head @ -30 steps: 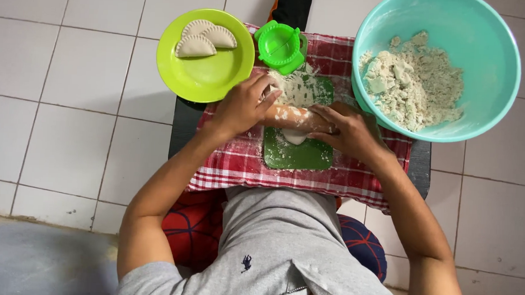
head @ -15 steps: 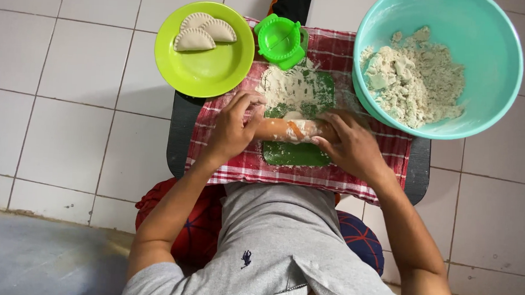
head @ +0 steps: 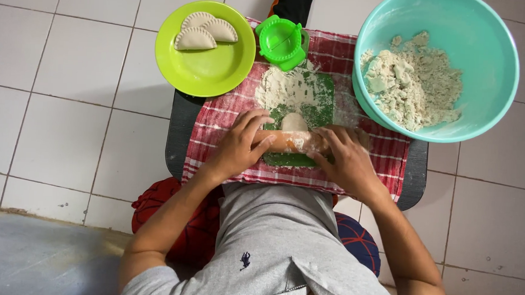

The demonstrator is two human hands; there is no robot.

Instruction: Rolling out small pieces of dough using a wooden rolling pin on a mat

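Note:
A wooden rolling pin [head: 295, 142] lies crosswise on a green floured board [head: 303, 102]. My left hand [head: 242, 143] presses on its left end and my right hand [head: 344, 157] on its right end. A small pale lump of dough [head: 294, 122] shows on the board just beyond the pin. The board rests on a red checked cloth [head: 216, 133] spread over a low dark stool.
A lime green plate [head: 210, 68] with three folded dough pockets [head: 204, 31] stands at the back left. A green round press mould [head: 281, 41] sits behind the board. A large teal bowl [head: 478, 68] of crumbly dough [head: 410, 83] is at the right. White floor tiles surround the stool.
Both hands have drawn the rolling pin back toward my body, uncovering the floured part of the board and the dough lump. The camera view has shifted slightly.

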